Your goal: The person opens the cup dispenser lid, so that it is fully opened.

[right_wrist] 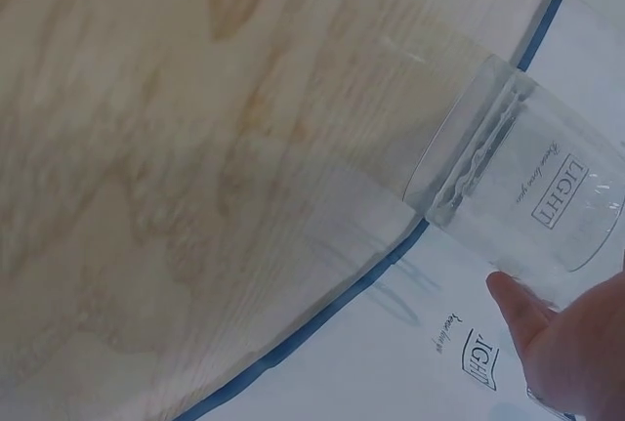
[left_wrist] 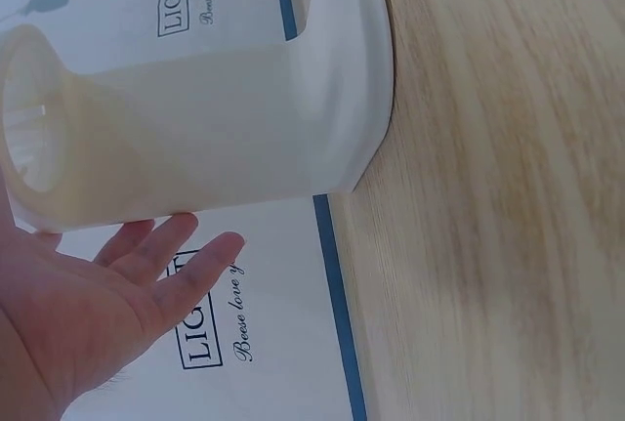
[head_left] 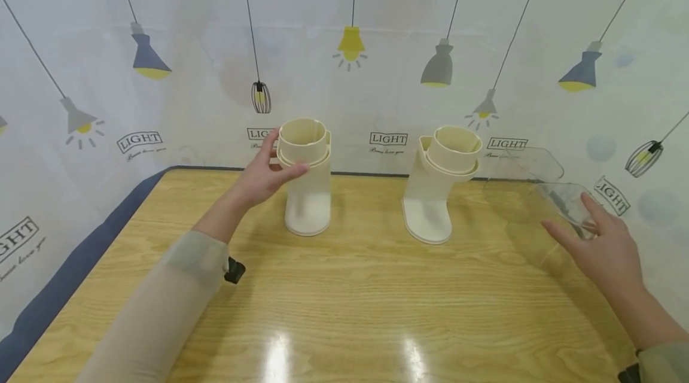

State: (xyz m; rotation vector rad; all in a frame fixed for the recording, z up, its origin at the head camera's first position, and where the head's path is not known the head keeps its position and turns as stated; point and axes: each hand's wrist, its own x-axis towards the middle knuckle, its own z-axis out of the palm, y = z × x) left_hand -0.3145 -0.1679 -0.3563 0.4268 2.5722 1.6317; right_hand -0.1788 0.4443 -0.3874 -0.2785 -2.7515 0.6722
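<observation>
A cream-white stand [head_left: 308, 197] with a round ring cup on top stands at the back of the table. My left hand [head_left: 262, 179] is at the left side of its ring, thumb [head_left: 293, 173] across the front. In the left wrist view, its fairly straight fingers [left_wrist: 200, 270] lie along the stand's side. At the back right, my right hand [head_left: 610, 248] is at a clear container [right_wrist: 547, 177], thumb and index finger spread apart. The right wrist view shows a fingertip right at the container's edge; the other fingers are hidden.
A second cream-white stand [head_left: 427, 215] with the same ring cup stands between the first one and the clear container. The wooden table [head_left: 344, 293] ends at a dark blue edge [head_left: 97, 245] against a wall covering printed with lamps.
</observation>
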